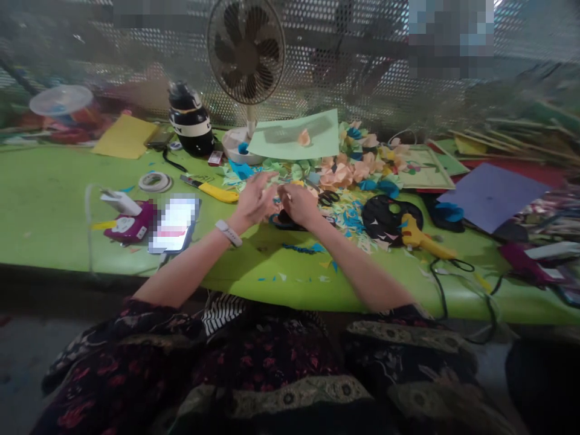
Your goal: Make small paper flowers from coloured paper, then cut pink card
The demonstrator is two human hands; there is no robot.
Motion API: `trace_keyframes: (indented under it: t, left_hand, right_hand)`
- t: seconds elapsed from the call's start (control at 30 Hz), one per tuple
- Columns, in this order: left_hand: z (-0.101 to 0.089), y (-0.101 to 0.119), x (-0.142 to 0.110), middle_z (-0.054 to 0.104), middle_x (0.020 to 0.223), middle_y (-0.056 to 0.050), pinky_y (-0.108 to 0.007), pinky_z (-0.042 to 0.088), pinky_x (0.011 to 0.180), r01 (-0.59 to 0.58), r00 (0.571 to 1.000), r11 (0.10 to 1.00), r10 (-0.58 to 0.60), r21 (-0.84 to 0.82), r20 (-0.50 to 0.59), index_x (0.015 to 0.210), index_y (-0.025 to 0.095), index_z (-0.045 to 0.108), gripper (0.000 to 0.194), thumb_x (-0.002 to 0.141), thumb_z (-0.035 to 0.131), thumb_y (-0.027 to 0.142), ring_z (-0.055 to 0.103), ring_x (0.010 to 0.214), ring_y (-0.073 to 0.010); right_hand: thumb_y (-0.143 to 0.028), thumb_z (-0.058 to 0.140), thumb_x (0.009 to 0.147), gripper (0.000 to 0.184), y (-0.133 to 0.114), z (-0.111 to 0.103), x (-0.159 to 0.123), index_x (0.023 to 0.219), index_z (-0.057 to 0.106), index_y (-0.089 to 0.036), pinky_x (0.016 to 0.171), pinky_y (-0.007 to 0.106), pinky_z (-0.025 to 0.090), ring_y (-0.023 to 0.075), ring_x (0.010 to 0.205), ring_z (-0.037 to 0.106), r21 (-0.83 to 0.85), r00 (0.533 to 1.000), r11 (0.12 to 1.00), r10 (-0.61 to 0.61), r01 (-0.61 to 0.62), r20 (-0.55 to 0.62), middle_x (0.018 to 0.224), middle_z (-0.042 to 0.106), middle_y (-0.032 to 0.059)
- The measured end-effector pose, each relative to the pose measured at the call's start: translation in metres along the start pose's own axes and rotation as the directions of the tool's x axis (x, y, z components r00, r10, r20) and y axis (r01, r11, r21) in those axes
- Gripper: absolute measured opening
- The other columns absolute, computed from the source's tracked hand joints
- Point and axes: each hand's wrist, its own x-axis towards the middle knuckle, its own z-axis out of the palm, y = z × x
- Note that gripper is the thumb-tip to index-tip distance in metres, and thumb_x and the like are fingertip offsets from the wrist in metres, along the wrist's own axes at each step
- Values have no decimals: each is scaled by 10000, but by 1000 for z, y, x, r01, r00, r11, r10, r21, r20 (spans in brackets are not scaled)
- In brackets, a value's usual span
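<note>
Over a heap of paper scraps [351, 220], my left hand [254, 198] and my right hand [299, 202] meet fingertip to fingertip. The left hand's upper fingers reach out while the lower ones curl in to a pinch. My right hand is closed in a pinch as well. Whatever lies between the fingertips is too small and hidden to name. Beneath the right hand lies a dark object [285, 219], partly covered. Just right of it are black-handled scissors [328, 198]. Peach paper flowers [338, 174] are piled behind, and a yellow cutter knife [220, 192] lies left of my left hand.
A fan [246, 54] and a black bottle [193, 124] stand at the back. A phone [174, 225], a tape roll [154, 181] and a purple box [131, 222] are at left. A yellow glue gun [423, 238] with trailing cables and a purple sheet [493, 194] lie right.
</note>
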Motion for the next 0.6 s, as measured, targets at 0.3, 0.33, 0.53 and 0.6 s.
trace_keyframes:
  t: [0.3, 0.33, 0.53, 0.6]
  left_hand:
    - [-10, -13, -13, 730, 714, -49, -300, 512, 601, 575, 717, 764, -298, -292, 630, 1026, 173, 652, 302, 746, 750, 233, 678, 570, -169]
    - [-7, -15, -14, 731, 700, -43, -298, 514, 599, 591, 704, 738, -276, -325, 654, 1010, 178, 639, 328, 717, 781, 214, 675, 559, -163]
    - [2, -26, -15, 730, 640, -8, -260, 490, 549, 671, 659, 649, -300, -358, 690, 918, 208, 567, 353, 682, 826, 166, 643, 492, -123]
    - [2, -25, -16, 732, 640, -16, -257, 478, 538, 680, 654, 648, -324, -343, 684, 892, 204, 561, 344, 686, 833, 164, 640, 487, -121]
  right_hand:
    - [-416, 584, 898, 310, 14, -53, -22, 1027, 757, -195, 812, 349, 468, 225, 881, 655, 263, 970, 964, -19, -47, 244, 985, 760, 71]
    - [-436, 623, 868, 310, 15, -57, -23, 1034, 759, -212, 795, 341, 464, 223, 879, 653, 276, 945, 961, -63, -30, 321, 980, 760, 58]
    - [-369, 672, 787, 290, 16, -62, -26, 1034, 748, -236, 766, 316, 431, 218, 880, 635, 237, 905, 967, -178, 89, 388, 953, 740, 30]
    - [-373, 650, 803, 288, 16, -62, -27, 1037, 748, -236, 764, 312, 427, 217, 883, 631, 236, 907, 966, -189, 103, 376, 953, 740, 30]
